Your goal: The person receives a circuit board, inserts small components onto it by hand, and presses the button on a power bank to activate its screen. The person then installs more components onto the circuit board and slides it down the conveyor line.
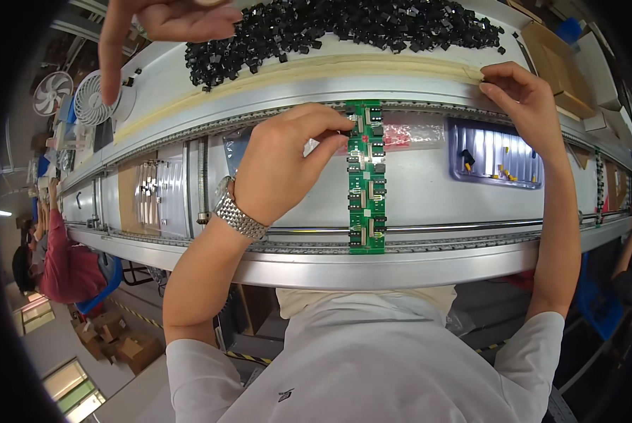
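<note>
A long green circuit board (367, 176) lies across the two rails of the line in front of me, with black connectors and pale slots along it. My left hand (281, 158), with a metal watch on its wrist, is at the board's far left edge. Its thumb and index finger are bent together there, and whatever they pinch is hidden. Out to the right, over the far rail, my right hand (524, 99) has its thumb and index finger closed at the tips. Something small and dark may be between them, too small to name.
A heap of small black parts (344, 25) covers the white far shelf. Right of the board sits a clear purple tray (496, 151) with a few yellow and black pieces. Another person's hand (175, 21) reaches in at upper left, near a white fan (94, 99). Cardboard boxes (552, 63) stand far right.
</note>
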The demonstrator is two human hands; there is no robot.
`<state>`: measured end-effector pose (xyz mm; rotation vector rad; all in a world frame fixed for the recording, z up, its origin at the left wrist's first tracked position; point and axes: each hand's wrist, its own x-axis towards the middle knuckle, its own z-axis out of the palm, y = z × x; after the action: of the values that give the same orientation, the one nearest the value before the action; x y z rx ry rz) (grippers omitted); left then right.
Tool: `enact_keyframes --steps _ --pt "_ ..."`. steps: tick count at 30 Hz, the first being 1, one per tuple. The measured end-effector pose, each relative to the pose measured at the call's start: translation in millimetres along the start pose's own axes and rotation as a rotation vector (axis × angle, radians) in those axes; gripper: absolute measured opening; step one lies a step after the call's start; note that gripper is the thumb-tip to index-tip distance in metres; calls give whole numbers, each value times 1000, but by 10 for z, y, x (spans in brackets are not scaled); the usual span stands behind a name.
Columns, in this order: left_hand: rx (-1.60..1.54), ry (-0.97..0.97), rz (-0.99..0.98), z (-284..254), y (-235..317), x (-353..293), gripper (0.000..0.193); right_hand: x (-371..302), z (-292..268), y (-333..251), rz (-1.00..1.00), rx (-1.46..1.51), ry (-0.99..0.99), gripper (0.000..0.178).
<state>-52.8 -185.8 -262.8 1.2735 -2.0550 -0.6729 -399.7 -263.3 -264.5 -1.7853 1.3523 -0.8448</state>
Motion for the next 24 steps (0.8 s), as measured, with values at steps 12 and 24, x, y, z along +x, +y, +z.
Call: enact_keyframes --steps 12,24 --pt "105 13 123 179 -39 -101 11 -31 -129 159 -144 -161 45 10" --pt "130 13 176 153 -90 54 11 115 -182 186 -218 -191 15 9"
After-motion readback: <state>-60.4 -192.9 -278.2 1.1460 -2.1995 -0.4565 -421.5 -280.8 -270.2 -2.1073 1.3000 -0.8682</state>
